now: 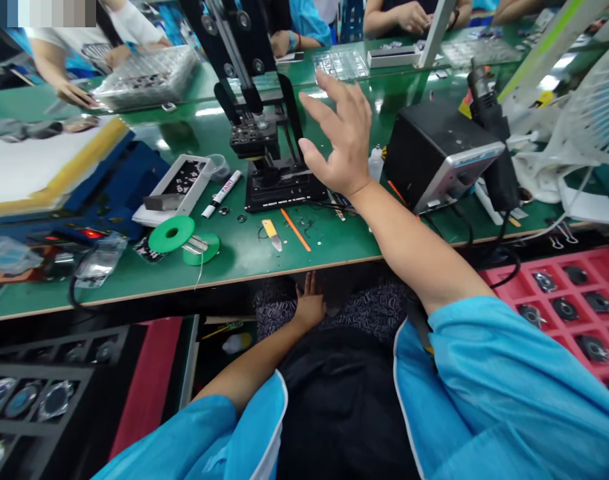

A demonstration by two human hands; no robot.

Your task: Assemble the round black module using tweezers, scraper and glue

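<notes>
My right hand (342, 130) is raised over the bench with fingers spread and nothing in it, just right of a black bench press (284, 190). It covers part of what lies behind it. My left hand (310, 308) rests on my lap below the bench edge, its fingers stretched out and empty. In front of the press lie an orange stick (295, 230) and a small blade with a yellow handle (270, 233). A white paint marker (224, 192) and a green spool of wire (172, 233) are further left.
A black hot-air station (437, 150) and a white fan (592, 113) stand to the right. At left are a blue machine (134, 173) and a box of small parts (197, 180). Pink (549, 260) and grey (79, 393) part trays flank me. Co-workers sit across the bench.
</notes>
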